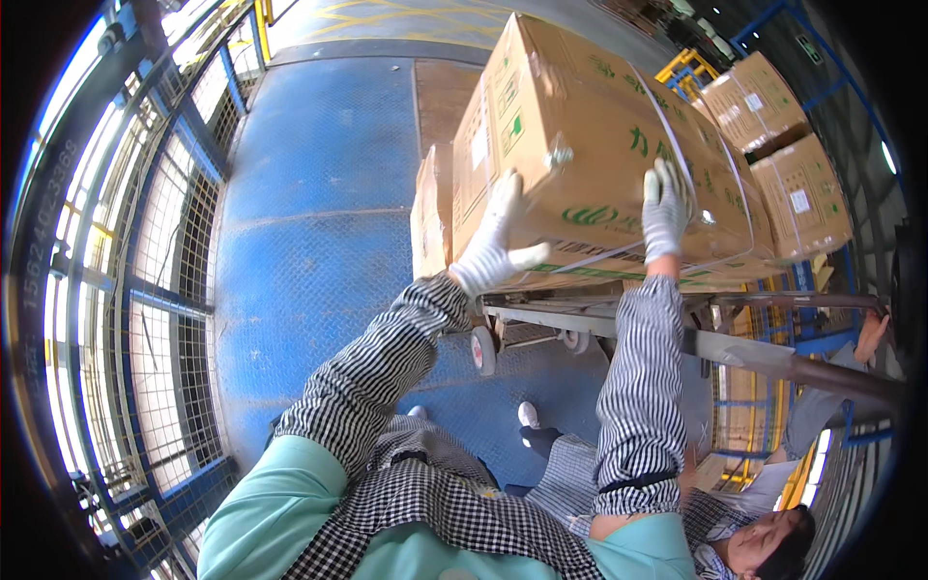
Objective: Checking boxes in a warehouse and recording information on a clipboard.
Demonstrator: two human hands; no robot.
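Note:
A large brown carton (599,126) with green print and white straps lies tilted on a metal hand cart (541,314). My left hand (496,240), in a white knitted glove, presses against the carton's near left corner, thumb spread from the fingers. Flat on the printed side facing me rests my right hand (665,208), gloved too, its fingers stretched upward beside a strap. Neither hand wraps round anything. Another carton (433,208) shows partly behind the big one, at its left. Below the load, a cart wheel (483,351) touches the blue floor.
Blue railings with wire mesh (174,358) run along the left. At the far right, two more cartons (800,193) are stacked. A co-worker (764,536) is close by at lower right, and another person's hand (873,333) is on the cart's handle (822,375). Blue tread-plate floor (309,222) stretches ahead.

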